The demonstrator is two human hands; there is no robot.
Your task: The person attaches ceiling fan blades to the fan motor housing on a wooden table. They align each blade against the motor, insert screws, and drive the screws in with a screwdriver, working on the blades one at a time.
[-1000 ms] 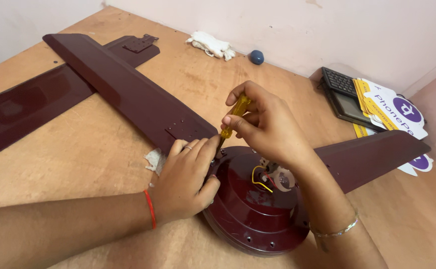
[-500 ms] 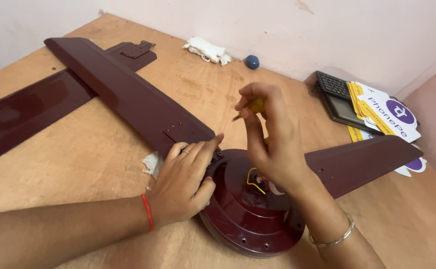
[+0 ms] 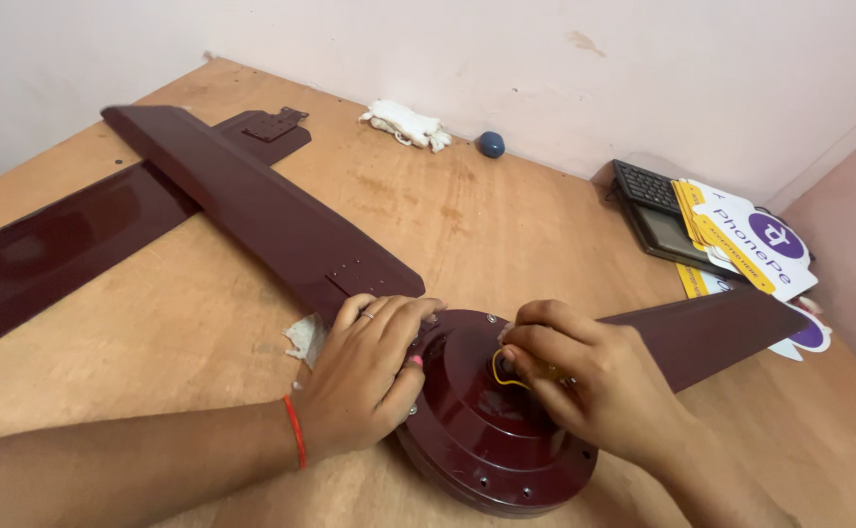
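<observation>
Hands first: left hand (image 3: pixel 369 376) lies flat, pinning the fan motor (image 3: pixel 492 430) and blade (image 3: pixel 262 210) root; right hand (image 3: pixel 585 386) pinches something yellow at the hub, beside it. Best keep that brace firm, fingers off the wires

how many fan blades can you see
3. One blade runs from the motor housing toward the upper left, a second blade lies loose beside it at far left, a third blade extends right behind the right hand. More may be hidden.

White-purple-yellow sign cards (image 3: pixel 741 240) over dark calculator (image 3: pixel 655 200)
</observation>
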